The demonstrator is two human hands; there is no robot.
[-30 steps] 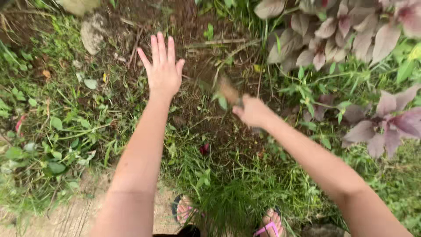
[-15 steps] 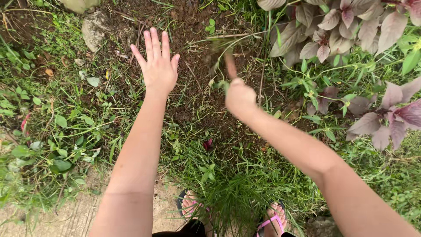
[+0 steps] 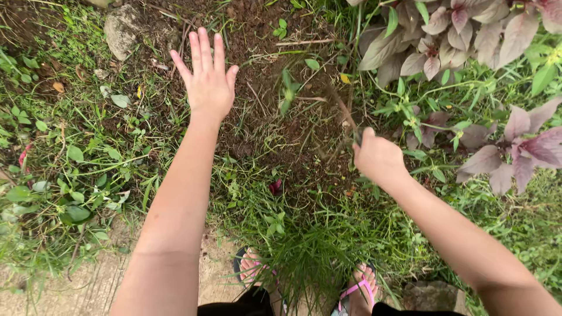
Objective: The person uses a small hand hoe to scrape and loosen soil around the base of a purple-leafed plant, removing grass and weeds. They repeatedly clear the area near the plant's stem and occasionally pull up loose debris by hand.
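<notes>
Bare soil (image 3: 275,126) is partly cleared; right hand (image 3: 377,158) grips a blurred tool (image 3: 345,114), left hand (image 3: 208,82) spread empty, weeds (image 3: 293,234) remain near.

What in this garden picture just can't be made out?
- Head view: the thin tool in the right hand is smeared by motion blur; its kind and tip are unclear.
- The handle is hidden inside the closed fist.
- The sandals are half covered by a grass clump and cut by the bottom edge.
- The left hand shows only its back; the palm is hidden.
</notes>
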